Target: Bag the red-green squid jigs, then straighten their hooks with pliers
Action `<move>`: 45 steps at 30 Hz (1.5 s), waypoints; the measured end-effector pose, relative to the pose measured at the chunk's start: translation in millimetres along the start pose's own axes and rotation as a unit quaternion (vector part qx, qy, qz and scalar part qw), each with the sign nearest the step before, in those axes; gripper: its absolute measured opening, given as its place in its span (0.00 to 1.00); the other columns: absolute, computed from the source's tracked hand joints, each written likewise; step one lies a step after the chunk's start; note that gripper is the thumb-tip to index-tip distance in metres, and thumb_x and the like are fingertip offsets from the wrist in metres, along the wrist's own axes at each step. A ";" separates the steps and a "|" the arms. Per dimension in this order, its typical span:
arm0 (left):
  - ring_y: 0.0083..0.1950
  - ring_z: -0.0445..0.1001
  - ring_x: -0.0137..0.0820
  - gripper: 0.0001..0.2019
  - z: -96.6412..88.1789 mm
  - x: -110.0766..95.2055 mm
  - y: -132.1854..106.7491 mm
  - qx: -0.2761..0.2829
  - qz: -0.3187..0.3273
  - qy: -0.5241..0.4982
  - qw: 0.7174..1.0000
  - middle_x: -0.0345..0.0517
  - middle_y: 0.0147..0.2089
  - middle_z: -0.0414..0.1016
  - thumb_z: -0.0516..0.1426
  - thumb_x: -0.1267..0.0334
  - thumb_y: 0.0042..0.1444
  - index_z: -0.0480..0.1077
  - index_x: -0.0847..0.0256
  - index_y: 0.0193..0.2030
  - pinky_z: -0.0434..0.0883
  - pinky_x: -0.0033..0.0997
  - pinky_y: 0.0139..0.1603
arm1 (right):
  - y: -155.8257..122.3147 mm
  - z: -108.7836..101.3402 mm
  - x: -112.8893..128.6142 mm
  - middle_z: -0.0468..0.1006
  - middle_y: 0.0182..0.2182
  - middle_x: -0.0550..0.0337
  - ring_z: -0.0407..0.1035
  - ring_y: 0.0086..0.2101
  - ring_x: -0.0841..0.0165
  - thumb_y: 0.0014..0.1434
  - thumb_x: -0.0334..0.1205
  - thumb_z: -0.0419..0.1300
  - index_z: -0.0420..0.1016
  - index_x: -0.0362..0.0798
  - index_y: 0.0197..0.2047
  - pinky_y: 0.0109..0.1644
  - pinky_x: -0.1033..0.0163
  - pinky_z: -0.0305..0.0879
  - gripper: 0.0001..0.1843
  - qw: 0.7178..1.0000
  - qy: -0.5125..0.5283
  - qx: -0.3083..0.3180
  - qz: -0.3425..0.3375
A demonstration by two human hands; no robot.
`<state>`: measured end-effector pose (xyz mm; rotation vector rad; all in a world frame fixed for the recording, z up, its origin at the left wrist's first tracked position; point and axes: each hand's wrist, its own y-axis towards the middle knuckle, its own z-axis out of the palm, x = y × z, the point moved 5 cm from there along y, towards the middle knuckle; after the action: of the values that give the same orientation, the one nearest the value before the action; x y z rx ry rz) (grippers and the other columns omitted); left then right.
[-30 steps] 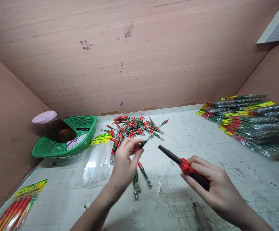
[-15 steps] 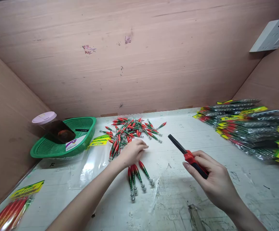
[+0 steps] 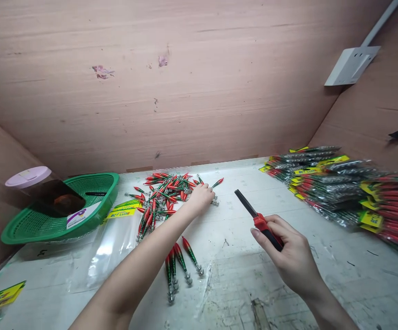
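My left hand (image 3: 204, 198) is at the right side of a pile of red-and-green squid lures (image 3: 166, 188). Its fingers are bent down and closed over a squid lure (image 3: 215, 201), whose hooked end sticks out beside them; the rest of it is hidden. A long-nosed lighter (image 3: 262, 224) with a red and black handle sits in my right hand (image 3: 290, 256), its dark nozzle pointing up and to the left. Below my left forearm, several lures (image 3: 187, 261) lie side by side, hook ends toward me.
Left of the pile lie clear bags with a yellow header (image 3: 121, 213). A green basket (image 3: 16, 229) holds a lidded cup (image 3: 54, 195). Packed lures (image 3: 322, 183) are stacked at the right. At lower left is another packet (image 3: 2, 298). A socket box (image 3: 351, 66) hangs on the wall.
My left hand has moved away from me, from above the separate lures to the pile's right side. The view has turned to the right. My right hand keeps its hold on the lighter.
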<state>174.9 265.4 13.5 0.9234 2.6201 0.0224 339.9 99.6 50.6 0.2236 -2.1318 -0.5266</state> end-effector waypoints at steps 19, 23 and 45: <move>0.39 0.80 0.34 0.16 -41.1 -68.8 -115.4 -0.037 -0.159 -0.694 0.701 0.45 0.35 0.77 0.67 0.59 0.48 0.74 0.63 0.42 0.74 0.31 0.42 | -9.1 -1.4 23.6 0.71 0.35 0.61 0.68 0.35 0.70 0.62 0.39 0.59 0.70 0.50 0.32 0.38 0.68 0.62 0.07 0.998 0.023 0.007 -0.062; 0.34 0.78 0.31 0.16 -43.7 -74.6 -120.5 -0.043 -0.152 -0.679 0.717 0.45 0.32 0.77 0.68 0.59 0.47 0.74 0.64 0.40 0.72 0.30 0.36 | -8.7 -3.3 24.4 0.72 0.35 0.59 0.69 0.35 0.68 0.62 0.40 0.59 0.71 0.50 0.32 0.37 0.66 0.63 0.06 0.997 0.017 -0.003 -0.069; 0.47 0.72 0.38 0.14 -26.9 2.1 -78.9 0.024 0.051 0.156 0.986 0.55 0.47 0.76 0.51 0.74 0.59 0.75 0.63 0.46 0.68 0.36 0.46 | -4.9 -7.4 17.1 0.73 0.33 0.57 0.68 0.33 0.67 0.62 0.43 0.58 0.73 0.49 0.31 0.34 0.64 0.64 0.10 0.999 0.028 -0.035 -0.030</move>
<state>116.5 207.4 27.5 1.1523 2.8651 0.1405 335.9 87.2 64.8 0.2606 -2.0544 -0.6227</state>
